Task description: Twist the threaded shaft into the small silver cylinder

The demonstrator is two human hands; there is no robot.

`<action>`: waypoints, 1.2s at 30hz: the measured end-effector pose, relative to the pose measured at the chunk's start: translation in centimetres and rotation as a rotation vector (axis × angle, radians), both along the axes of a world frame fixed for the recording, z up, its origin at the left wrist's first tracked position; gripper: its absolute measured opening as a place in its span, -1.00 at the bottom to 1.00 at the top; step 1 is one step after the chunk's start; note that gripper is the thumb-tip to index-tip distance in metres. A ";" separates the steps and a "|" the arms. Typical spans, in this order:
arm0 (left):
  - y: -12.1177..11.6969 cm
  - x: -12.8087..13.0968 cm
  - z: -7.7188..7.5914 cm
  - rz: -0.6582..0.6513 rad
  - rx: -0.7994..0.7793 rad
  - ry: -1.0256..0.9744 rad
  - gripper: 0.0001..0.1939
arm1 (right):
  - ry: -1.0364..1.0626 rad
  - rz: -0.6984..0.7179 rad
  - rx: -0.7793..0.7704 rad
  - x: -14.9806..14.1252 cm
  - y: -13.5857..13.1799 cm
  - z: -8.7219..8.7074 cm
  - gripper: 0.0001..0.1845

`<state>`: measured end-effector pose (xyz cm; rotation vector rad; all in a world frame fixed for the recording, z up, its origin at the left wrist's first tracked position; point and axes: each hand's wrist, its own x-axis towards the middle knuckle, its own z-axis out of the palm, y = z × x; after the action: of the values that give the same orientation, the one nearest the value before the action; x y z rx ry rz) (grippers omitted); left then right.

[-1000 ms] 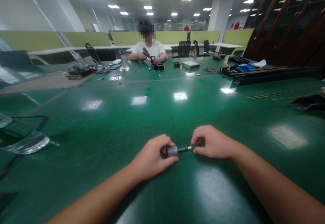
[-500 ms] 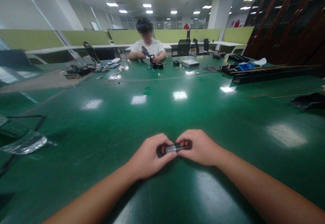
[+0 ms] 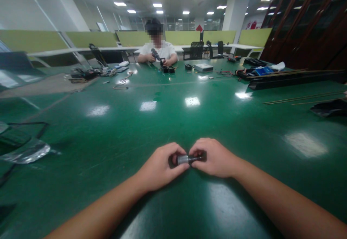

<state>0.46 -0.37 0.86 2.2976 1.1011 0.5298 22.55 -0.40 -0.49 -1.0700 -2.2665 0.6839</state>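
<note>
Close in front of me, both hands meet over the green tabletop (image 3: 173, 123) around a small cylindrical object. Its silver barrel (image 3: 183, 159) lies between the thumb and curled fingers of my left hand (image 3: 159, 165). My right hand (image 3: 214, 157) grips the narrower dark part (image 3: 195, 157) at the right end. The object is held roughly level, pointing left to right. Fingers cover both of its ends, so its exact kind cannot be made out.
Across the table a person in a white shirt (image 3: 169, 49) holds a dark power tool (image 3: 155, 54) over black parts. Clear plastic wrap (image 3: 27, 152) lies at left. Thin rods (image 3: 298, 97) and a long black channel (image 3: 292, 81) lie at right. Tools and cables (image 3: 89, 73) sit far left.
My right hand has shifted slightly right, and more of the dark narrow part shows between the hands. My left hand has hardly moved.
</note>
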 end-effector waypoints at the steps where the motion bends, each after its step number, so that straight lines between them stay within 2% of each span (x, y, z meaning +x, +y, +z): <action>1: 0.0 0.0 0.0 -0.001 0.000 0.003 -0.84 | -0.002 -0.001 0.002 0.0 0.0 0.0 -0.84; 15: -0.1 0.1 -0.1 0.019 -0.003 -0.014 -0.86 | -0.022 0.010 0.036 -0.3 0.1 -0.3 -0.94; 23: 0.0 0.1 -0.1 0.027 -0.012 0.004 -0.85 | -0.012 0.046 0.065 -0.2 0.3 -0.3 -0.93; 36: 0.1 0.1 -0.1 0.019 -0.019 0.009 -0.85 | -0.016 0.046 0.029 0.2 0.4 -0.1 -0.93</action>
<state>0.51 -0.30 0.78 2.2767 1.1290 0.5150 22.78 -0.05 -0.59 -1.0163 -2.3141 0.6612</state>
